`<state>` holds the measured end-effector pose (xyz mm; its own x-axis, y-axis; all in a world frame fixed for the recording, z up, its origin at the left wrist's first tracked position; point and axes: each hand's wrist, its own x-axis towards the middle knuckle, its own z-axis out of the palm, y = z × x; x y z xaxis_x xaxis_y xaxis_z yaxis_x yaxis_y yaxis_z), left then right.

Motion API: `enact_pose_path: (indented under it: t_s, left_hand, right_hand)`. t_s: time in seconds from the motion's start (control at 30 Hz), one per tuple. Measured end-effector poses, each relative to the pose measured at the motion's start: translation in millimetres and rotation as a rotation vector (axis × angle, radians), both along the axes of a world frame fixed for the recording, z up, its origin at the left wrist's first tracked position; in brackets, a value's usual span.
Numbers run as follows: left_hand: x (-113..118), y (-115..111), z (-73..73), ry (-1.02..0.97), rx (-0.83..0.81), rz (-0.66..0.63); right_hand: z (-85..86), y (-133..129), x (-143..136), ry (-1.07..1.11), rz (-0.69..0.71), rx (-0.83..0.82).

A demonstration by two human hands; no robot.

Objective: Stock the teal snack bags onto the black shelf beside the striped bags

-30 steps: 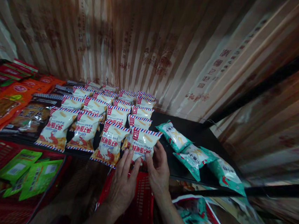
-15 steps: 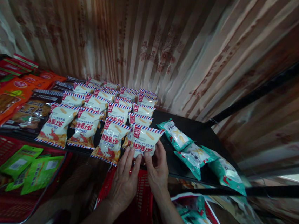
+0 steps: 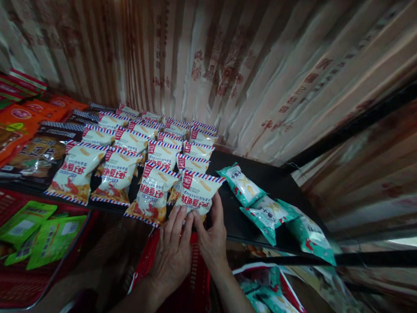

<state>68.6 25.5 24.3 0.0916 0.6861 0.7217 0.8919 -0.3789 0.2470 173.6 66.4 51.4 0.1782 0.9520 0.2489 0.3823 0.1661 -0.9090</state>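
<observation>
A white snack bag (image 3: 201, 190) with red lettering and a striped top edge stands at the front right end of several matching bags on the black shelf. Against its lower front, the fingers of my left hand (image 3: 173, 251) press close together. My right hand (image 3: 214, 233) grips its right lower corner, thumb in front and fingers round the side. The bag's bottom is hidden by my fingers. Just left stands a matching snack bag (image 3: 152, 193), its lower edge near the shelf front.
Teal snack bags (image 3: 267, 211) lie to the right on the black shelf (image 3: 226, 227). Brown packs (image 3: 39, 152) and orange packs (image 3: 0, 136) lie to the left. Below are a red basket (image 3: 52, 284) with green packets and a carrier bag (image 3: 288, 282) with teal bags. A pleated curtain (image 3: 218, 54) hangs behind.
The view has shifted slightly, so everything sits a little further left and higher. Both hands stay at the same snack bag, which looks about unchanged among its neighbours.
</observation>
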Motion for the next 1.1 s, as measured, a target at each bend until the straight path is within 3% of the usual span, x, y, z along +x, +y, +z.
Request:
enact_pose_path:
  t_s: [0.3, 0.83, 1.1]
  left_hand:
    - [0.9, -0.9, -6.4, -0.008, -0.058, -0.1]
    - [-2.8, -6.7, -5.8, -0.01, -0.064, -0.095]
    - [-5.1, -10.6, -6.3, -0.039, -0.051, -0.122]
  right_hand:
    - [4.7, 3.1, -0.6, -0.024, 0.011, -0.021]
    - [6.6, -5.8, 6.3, -0.118, 0.002, 0.008]
    - [5.7, -7.9, 9.9, -0.23, -0.087, -0.005]
